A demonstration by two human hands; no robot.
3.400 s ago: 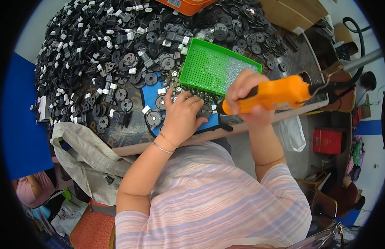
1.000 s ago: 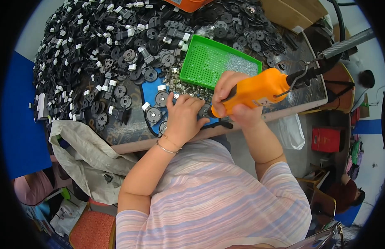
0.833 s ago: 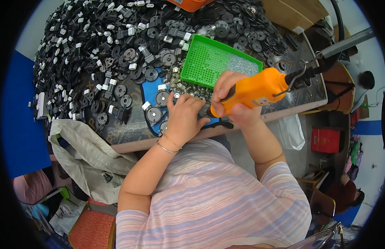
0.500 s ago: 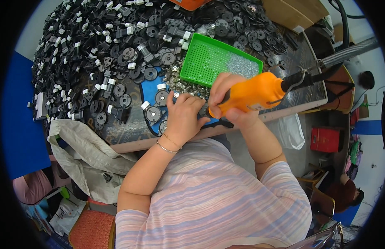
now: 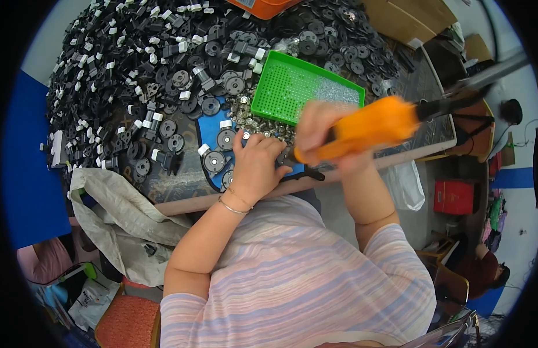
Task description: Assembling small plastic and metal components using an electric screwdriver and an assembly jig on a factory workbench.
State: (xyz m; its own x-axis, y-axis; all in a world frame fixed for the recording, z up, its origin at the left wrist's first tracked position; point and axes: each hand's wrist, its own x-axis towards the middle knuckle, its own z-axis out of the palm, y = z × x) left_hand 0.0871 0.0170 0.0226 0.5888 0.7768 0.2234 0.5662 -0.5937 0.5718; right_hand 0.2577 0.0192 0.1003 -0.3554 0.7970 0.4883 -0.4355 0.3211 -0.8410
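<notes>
The right hand (image 5: 314, 126) wraps its fingers round the driver (image 5: 376, 127), just beside the left hand (image 5: 254, 163) over the mat (image 5: 207, 131). Whether the bent left fingers pinch anything, I cannot tell; a sideways slip could run the driver into the thumb (image 5: 282, 172).

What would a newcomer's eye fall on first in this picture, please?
Probably the bright orange handheld tool, blurred in the right hand, right of the picture's middle. Next might come the green tray of silvery pieces beyond that hand, then the heap of black and white parts on the left side of the table.
</notes>
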